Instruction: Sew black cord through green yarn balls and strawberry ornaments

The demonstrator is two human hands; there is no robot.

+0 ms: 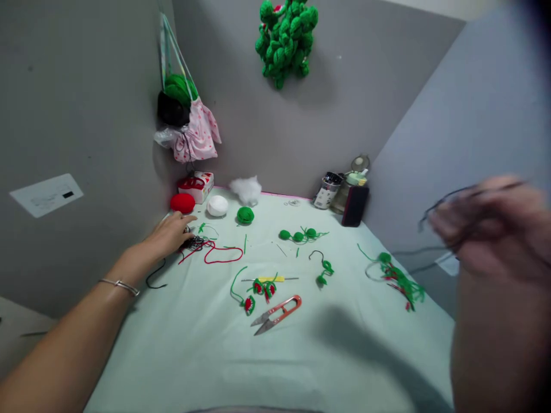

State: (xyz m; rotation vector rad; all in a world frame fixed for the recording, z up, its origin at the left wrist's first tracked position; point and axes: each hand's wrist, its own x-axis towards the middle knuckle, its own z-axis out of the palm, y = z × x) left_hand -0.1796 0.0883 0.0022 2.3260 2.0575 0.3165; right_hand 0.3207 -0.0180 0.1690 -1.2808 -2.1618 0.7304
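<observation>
My left hand reaches to the table's far left, its fingers stretched and apart over a tangle of black yarn. Whether the fingertips touch the tangle is hard to see. A loop of red yarn lies just beside it. Raised at the right and blurred by motion, my right hand is closed on a strand of black yarn. Orange-handled thread snips lie at the table's middle front. Small red and green crocheted pieces rest by a yellow-handled crochet hook.
Red, white and green yarn balls stand at the back, near white stuffing. A phone leans by a bottle. Green crocheted balls and green-red yarn pieces lie rightward.
</observation>
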